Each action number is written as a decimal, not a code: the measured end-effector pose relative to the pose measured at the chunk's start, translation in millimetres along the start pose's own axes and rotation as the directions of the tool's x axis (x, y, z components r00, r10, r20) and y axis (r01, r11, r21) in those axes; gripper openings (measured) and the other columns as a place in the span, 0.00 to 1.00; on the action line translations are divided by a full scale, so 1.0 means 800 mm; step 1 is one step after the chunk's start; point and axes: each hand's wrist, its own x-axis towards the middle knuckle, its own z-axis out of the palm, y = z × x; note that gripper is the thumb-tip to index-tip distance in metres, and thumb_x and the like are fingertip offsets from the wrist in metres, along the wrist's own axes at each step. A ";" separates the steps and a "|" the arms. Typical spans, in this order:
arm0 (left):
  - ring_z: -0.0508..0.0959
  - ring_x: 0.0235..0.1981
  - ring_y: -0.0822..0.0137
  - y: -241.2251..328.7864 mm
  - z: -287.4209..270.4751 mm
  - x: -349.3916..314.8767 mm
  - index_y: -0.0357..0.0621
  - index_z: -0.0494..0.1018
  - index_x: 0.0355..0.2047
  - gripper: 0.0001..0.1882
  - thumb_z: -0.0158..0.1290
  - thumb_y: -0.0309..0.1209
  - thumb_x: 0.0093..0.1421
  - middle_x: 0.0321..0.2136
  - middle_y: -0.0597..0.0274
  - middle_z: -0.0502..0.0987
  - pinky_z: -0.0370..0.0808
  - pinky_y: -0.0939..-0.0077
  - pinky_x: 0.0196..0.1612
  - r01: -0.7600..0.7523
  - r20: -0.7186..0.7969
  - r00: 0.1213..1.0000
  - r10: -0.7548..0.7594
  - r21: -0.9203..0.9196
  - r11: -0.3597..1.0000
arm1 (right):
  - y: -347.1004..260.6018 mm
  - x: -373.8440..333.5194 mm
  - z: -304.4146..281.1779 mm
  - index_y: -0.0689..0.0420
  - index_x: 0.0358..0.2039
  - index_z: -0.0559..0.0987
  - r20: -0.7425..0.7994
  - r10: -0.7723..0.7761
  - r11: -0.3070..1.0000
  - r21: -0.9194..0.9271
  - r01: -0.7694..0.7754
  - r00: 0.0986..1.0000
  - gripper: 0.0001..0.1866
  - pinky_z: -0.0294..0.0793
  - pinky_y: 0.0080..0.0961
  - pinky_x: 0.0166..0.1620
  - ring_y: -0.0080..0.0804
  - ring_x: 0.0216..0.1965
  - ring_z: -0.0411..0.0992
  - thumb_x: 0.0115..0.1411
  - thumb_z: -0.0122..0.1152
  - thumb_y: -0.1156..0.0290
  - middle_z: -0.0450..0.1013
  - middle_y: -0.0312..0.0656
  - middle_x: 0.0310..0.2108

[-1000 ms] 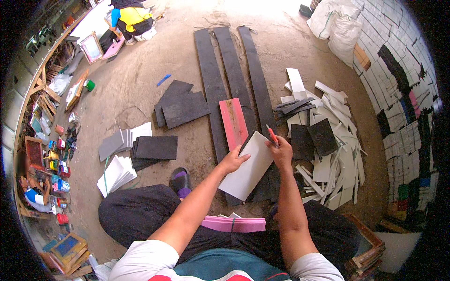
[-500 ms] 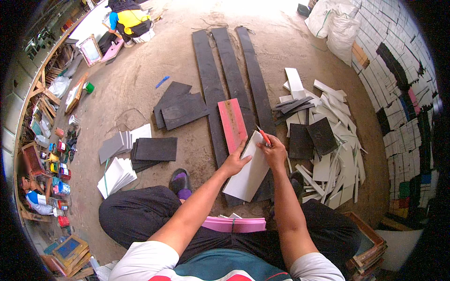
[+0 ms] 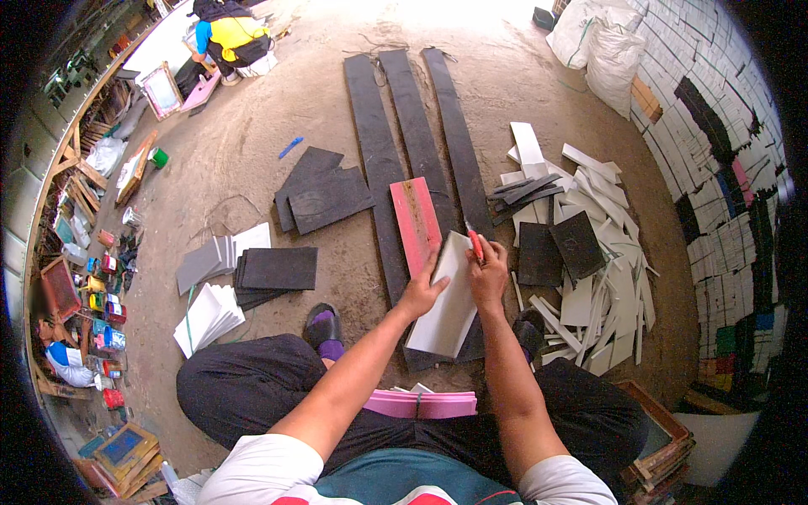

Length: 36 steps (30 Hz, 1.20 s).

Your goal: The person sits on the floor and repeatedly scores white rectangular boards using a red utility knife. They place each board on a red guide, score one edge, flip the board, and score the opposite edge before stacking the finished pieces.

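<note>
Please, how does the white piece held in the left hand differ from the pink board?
Colour: the white piece is pale all over, while the pink board has a brownish band along its middle.
Pose: the white piece is held in the left hand, while the pink board lies on the black strips.
Both are flat and oblong.

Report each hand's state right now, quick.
Left hand: holding the white sheet at its left edge, thumb on top.
Right hand: closed around the red-handled cutter, by the sheet's right edge.
</note>
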 end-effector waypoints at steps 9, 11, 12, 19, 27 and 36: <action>0.56 0.73 0.57 -0.007 -0.006 0.008 0.46 0.40 0.76 0.43 0.52 0.31 0.68 0.74 0.46 0.52 0.53 0.69 0.72 0.006 -0.210 0.977 -0.027 -0.102 0.995 | -0.011 -0.023 0.013 0.57 0.60 0.74 -0.206 0.112 0.983 -0.122 -0.139 0.972 0.39 0.74 0.44 0.54 0.53 0.52 0.72 0.52 0.78 0.54 0.68 0.53 0.52; 0.54 0.74 0.57 -0.007 -0.010 0.016 0.44 0.41 0.76 0.42 0.51 0.31 0.69 0.74 0.47 0.52 0.52 0.68 0.72 -0.069 -0.253 0.968 0.007 -0.238 0.969 | -0.009 -0.026 0.015 0.57 0.58 0.76 -0.166 0.162 0.974 -0.131 -0.185 0.973 0.39 0.75 0.42 0.51 0.50 0.48 0.75 0.50 0.78 0.51 0.72 0.50 0.48; 0.52 0.75 0.58 -0.006 -0.014 0.016 0.42 0.40 0.76 0.41 0.50 0.31 0.69 0.75 0.49 0.49 0.49 0.67 0.73 -0.044 -0.223 0.975 -0.010 -0.234 0.971 | -0.010 -0.026 0.014 0.58 0.59 0.76 -0.091 0.167 0.976 -0.127 -0.178 0.982 0.42 0.75 0.41 0.49 0.48 0.45 0.76 0.48 0.79 0.47 0.75 0.48 0.43; 0.51 0.75 0.59 0.002 -0.019 0.014 0.44 0.38 0.76 0.42 0.50 0.33 0.70 0.76 0.50 0.46 0.50 0.67 0.73 -0.084 -0.240 0.969 0.056 -0.108 0.991 | -0.030 -0.031 0.007 0.57 0.63 0.75 0.019 0.152 0.985 -0.083 -0.150 0.988 0.45 0.75 0.39 0.46 0.44 0.42 0.77 0.48 0.79 0.47 0.75 0.48 0.41; 0.51 0.75 0.58 0.014 -0.019 0.015 0.45 0.38 0.76 0.41 0.49 0.33 0.71 0.75 0.50 0.46 0.51 0.66 0.73 -0.088 -0.217 0.974 0.067 -0.089 0.992 | -0.020 -0.028 0.009 0.57 0.64 0.74 0.031 0.167 0.981 -0.103 -0.163 0.985 0.48 0.75 0.35 0.43 0.39 0.38 0.76 0.47 0.78 0.43 0.73 0.46 0.39; 0.50 0.75 0.58 0.010 -0.019 0.011 0.42 0.39 0.76 0.41 0.49 0.33 0.70 0.75 0.49 0.47 0.49 0.66 0.73 -0.093 -0.216 0.974 0.061 -0.141 0.986 | -0.019 -0.030 0.008 0.55 0.64 0.74 0.063 0.192 0.975 -0.124 -0.183 0.979 0.49 0.75 0.37 0.42 0.39 0.38 0.76 0.46 0.77 0.40 0.72 0.46 0.37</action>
